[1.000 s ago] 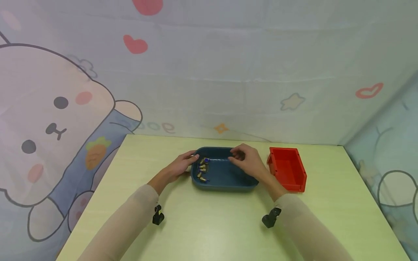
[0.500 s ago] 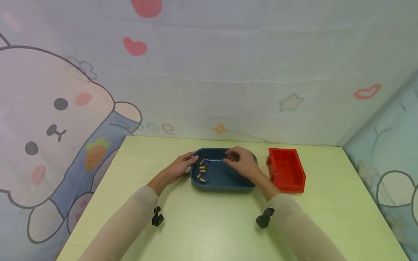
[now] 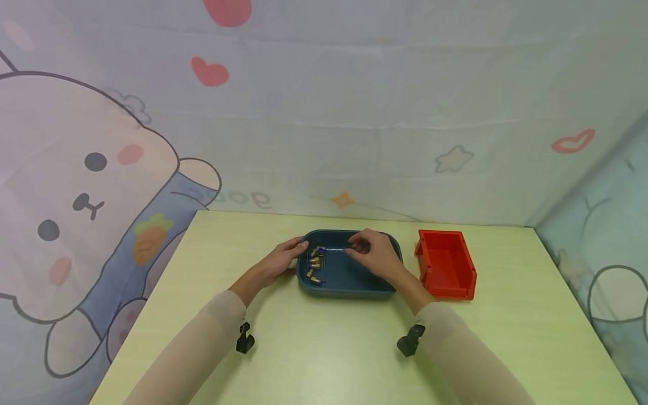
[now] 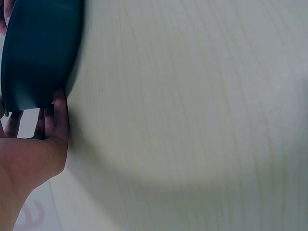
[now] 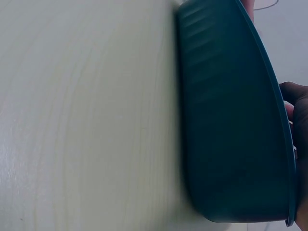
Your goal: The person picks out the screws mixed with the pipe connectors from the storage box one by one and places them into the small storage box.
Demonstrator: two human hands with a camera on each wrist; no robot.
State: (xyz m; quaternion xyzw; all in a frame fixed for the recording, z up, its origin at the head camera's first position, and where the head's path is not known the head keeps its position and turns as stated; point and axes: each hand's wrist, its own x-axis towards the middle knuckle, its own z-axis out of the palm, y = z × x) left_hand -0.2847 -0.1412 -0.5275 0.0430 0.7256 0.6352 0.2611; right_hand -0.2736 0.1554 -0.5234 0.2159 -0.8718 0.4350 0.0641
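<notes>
My left hand [image 3: 277,260] grips the left end of a dark blue tray [image 3: 349,293], thumb over the rim. In the left wrist view its fingers [image 4: 59,118] lie against the outside of the tray [image 4: 41,53]. Several small brass fittings [image 3: 315,263], some with blue parts, lie at the tray's left end. My right hand [image 3: 377,256] hangs over the tray's right half, fingers loosely bent, thumb apart from them, with nothing visible between. The right wrist view shows that hand [image 5: 301,130] partly, behind the tray's rim [image 5: 276,91].
A red open bin [image 3: 445,264] stands on the light wooden table [image 3: 324,349], just right of the tray. A printed cloth [image 3: 324,112] hangs behind the table's back edge. Small black cameras sit at both wrists.
My right hand has moved a little left over the tray, then stayed nearly still. My left hand keeps its grip, and the fittings lie as before.
</notes>
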